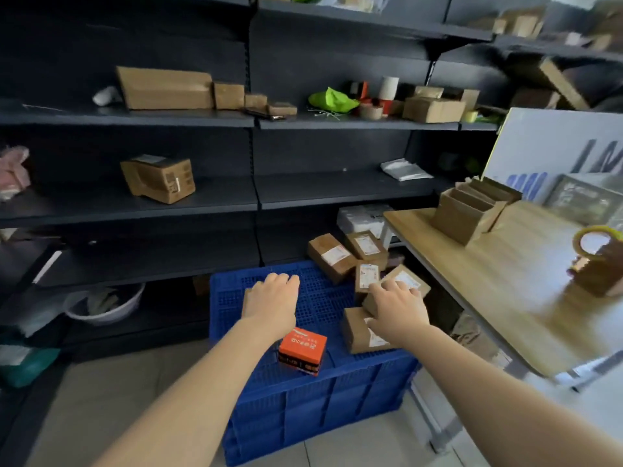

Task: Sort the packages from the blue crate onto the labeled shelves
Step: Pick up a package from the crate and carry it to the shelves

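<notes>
My left hand [271, 306] reaches palm-down into the blue crate [313, 409], fingers curled together at the tips; a bit of brown shows under it, though I cannot tell if I am gripping anything. My right hand [397, 310] lies palm-down with fingers slightly spread on a brown parcel [359, 332] with a white label, not clearly clasping it. At six o'clock from my left hand sits an orange box [302, 350] on the crate floor. At twelve o'clock from my right hand, more labelled parcels [332, 257] pile against the crate's far corner. Beyond, at twelve, dark shelves [188, 205] carry a tilted carton [158, 178]. At three o'clock stands a wooden table [526, 291].
</notes>
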Tool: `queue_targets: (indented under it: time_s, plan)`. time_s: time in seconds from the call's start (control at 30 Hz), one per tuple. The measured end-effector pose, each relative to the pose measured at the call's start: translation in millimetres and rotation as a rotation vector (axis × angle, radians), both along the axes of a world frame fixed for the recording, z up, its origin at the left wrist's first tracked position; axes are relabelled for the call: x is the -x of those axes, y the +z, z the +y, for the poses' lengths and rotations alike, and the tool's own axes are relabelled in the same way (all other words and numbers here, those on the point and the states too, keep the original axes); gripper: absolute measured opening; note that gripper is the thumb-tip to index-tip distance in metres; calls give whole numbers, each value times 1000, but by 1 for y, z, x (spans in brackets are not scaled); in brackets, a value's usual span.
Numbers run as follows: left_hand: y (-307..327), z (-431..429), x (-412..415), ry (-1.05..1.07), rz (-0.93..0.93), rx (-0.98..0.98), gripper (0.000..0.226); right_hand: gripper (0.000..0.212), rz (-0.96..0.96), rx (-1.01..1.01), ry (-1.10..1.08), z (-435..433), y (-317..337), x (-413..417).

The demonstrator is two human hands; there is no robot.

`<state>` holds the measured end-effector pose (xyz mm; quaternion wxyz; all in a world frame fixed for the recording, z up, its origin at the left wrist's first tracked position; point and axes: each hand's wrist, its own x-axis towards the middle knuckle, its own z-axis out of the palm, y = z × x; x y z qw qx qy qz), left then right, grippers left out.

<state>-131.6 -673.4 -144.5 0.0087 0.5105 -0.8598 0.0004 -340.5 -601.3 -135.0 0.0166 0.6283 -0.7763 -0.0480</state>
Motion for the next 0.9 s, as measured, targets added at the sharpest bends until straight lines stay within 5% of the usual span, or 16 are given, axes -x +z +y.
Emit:
queue_targets:
  time_s: [0.9]
  plan:
    - [-153,-184,302,-161,-49,-471,61,48,-313,-347,-355,-125,-170,248]
